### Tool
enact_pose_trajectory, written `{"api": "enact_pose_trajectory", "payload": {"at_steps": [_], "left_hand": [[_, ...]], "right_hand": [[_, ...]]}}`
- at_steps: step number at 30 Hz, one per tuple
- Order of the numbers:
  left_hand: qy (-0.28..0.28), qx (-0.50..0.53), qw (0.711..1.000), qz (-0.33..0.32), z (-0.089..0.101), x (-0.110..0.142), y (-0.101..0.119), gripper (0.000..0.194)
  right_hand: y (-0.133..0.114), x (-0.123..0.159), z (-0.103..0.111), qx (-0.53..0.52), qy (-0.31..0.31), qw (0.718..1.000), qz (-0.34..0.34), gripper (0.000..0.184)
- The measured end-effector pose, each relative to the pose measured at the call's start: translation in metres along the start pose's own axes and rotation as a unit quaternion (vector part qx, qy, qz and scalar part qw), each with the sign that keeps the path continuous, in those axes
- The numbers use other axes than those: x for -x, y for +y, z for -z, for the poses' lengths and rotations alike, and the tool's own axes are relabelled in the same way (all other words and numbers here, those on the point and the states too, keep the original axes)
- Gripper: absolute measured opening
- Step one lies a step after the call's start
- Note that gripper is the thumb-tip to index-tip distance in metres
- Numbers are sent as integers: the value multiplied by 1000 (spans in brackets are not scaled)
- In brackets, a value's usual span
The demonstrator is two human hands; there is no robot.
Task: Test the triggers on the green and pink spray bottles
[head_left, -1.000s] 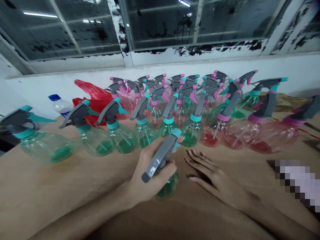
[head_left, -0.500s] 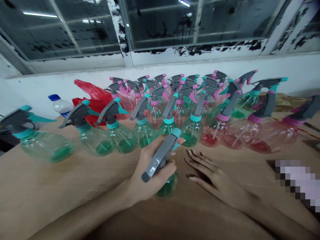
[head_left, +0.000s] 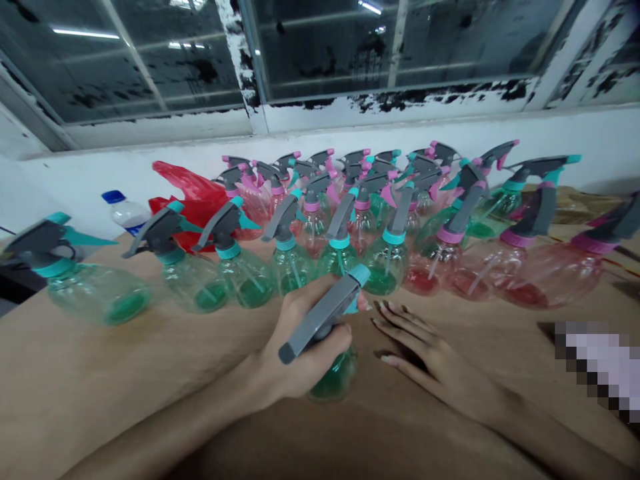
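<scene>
My left hand is wrapped round the neck of a green spray bottle with a grey and teal trigger head, which stands on the table close to me. Its neck is hidden by my fingers. Flat on the tabletop to its right lies my right hand, fingers stretched out and holding nothing. Just beyond both hands runs a row of spray bottles, among them a green one with a teal collar and a pink one with a pink collar.
More spray bottles with pink and teal triggers crowd behind the front row. A red plastic bag and a blue-capped bottle stand at the back left. On the right lies a blurred-out pale object. A window wall closes off the back.
The spray head in my left hand has turned slightly, its nozzle end shifting right. My right hand stays where it was. The whole view has shifted a little.
</scene>
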State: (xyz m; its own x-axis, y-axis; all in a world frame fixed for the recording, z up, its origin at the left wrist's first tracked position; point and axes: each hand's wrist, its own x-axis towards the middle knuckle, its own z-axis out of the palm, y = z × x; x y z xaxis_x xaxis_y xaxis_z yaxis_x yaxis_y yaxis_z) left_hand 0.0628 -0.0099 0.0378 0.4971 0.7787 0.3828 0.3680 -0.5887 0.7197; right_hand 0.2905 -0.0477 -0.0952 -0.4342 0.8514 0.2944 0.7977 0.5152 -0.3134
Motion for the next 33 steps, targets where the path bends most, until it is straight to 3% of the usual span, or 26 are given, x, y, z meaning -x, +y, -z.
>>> {"api": "enact_pose_trajectory", "payload": {"at_steps": [6,16,24,33], "left_hand": [[-10,22,999,-24,2,-1,0,16],[1,67,998,18,-7,4,-5,31],[-4,55,998,31,-8,5,-8,24],[10,59,998,12,-8,4,-3,34]], "right_hand": [[-2,-1,2,5,-14,1000,-6,53],[-2,0,0,6,3,1000,-3,54],[-3,0,1,21,3,1000,-2,52],[-5,0,4,17,-3,1000,-2,52]]}}
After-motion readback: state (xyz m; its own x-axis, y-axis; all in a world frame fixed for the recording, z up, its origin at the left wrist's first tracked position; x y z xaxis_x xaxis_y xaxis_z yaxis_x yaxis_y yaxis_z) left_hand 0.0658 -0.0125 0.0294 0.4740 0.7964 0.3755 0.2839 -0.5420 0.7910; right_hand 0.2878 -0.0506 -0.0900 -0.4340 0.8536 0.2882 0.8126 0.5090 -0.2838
